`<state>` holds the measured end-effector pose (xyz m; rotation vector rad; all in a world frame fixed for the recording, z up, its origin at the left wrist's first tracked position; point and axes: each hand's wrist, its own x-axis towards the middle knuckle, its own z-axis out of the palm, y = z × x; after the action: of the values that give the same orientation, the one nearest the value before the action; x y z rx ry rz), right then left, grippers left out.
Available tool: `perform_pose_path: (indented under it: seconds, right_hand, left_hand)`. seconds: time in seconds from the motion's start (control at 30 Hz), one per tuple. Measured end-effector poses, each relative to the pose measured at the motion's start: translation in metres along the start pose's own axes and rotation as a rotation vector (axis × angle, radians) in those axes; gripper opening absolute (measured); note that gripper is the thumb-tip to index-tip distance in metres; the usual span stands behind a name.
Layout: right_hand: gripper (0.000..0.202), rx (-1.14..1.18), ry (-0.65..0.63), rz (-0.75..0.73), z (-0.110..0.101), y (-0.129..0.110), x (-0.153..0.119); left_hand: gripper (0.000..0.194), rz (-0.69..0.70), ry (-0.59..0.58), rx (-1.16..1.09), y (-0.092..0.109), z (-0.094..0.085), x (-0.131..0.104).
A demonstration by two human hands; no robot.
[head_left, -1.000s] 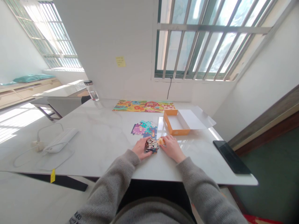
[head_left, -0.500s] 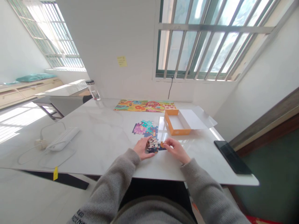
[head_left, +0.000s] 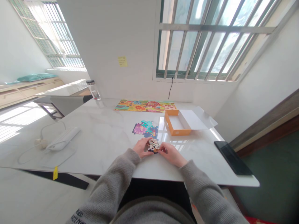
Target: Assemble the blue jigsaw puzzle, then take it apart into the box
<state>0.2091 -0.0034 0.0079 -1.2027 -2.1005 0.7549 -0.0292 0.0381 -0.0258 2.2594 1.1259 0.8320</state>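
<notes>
A stack of jigsaw puzzle pieces, with pale edges showing, sits in my left hand, whose fingers and thumb close around its left side. My right hand is at the stack's right edge, thumb and fingers pinched on a puzzle piece that is partly hidden. Just beyond both hands, several colourful puzzle pieces in purple, teal and dark blue lie flat on the white table. Some of them overlap or touch.
An orange box with its white lid flap raised stands right of the pieces. Behind lies a long animal picture strip. A bottle is at the back left, a white power strip at left, a black tablet at right.
My right hand has moved left with the puzzle piece, from just beside the stack up against it. My left hand stays around the stack.
</notes>
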Motion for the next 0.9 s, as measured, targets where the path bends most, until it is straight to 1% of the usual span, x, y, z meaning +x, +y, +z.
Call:
perform_pose_path:
  seconds: [0.1,0.2,0.27,0.33,0.47,0.53,0.6,0.63,0.67,0.7,0.77,0.83,0.9]
  right_hand:
    - [0.008,-0.035,0.038,-0.061,-0.001,0.000,0.001]
    - [0.008,-0.006,0.015,-0.036,-0.001,-0.001,0.000]
    - [0.008,0.030,-0.001,-0.003,0.001,-0.002,-0.001]
    - [0.009,0.069,-0.010,0.019,0.004,-0.003,-0.001]
    - [0.011,0.086,-0.020,0.008,0.009,-0.006,0.000]
    - [0.010,0.028,0.040,-0.036,0.008,-0.007,0.000]
    - [0.011,-0.048,0.140,-0.116,0.005,-0.008,-0.001]
    - [0.019,-0.079,0.175,-0.165,0.004,-0.009,-0.001]
    - [0.031,-0.102,0.184,-0.209,0.002,-0.009,-0.002]
    - [0.045,-0.120,0.168,-0.244,0.001,-0.009,-0.002]
    - [0.070,-0.153,0.095,-0.283,0.001,-0.009,-0.002]
    - [0.084,-0.178,0.024,-0.284,0.002,-0.008,-0.001]
    - [0.088,-0.187,-0.018,-0.277,0.003,-0.008,0.001]
  left_hand:
    - [0.087,-0.012,-0.032,0.010,0.000,-0.007,-0.002]
    - [0.087,-0.001,-0.060,-0.007,0.000,-0.015,-0.006]
    - [0.086,0.017,-0.074,-0.007,0.000,-0.017,-0.008]
    - [0.086,0.019,-0.071,0.044,0.001,-0.015,-0.008]
    - [0.080,0.004,-0.028,0.238,0.002,-0.002,-0.007]
    - [0.075,0.020,-0.012,0.301,0.004,0.003,-0.007]
    - [0.073,0.028,0.008,0.342,0.006,0.005,-0.007]
    - [0.072,0.029,0.016,0.358,0.007,0.006,-0.008]
    - [0.072,0.031,0.021,0.372,0.009,0.006,-0.008]
    - [0.072,0.034,0.022,0.382,0.011,0.007,-0.008]
    - [0.071,0.043,0.019,0.386,0.017,0.009,-0.009]
    - [0.070,0.044,0.019,0.380,0.023,0.011,-0.008]
    - [0.070,0.031,0.021,0.373,0.029,0.013,-0.007]
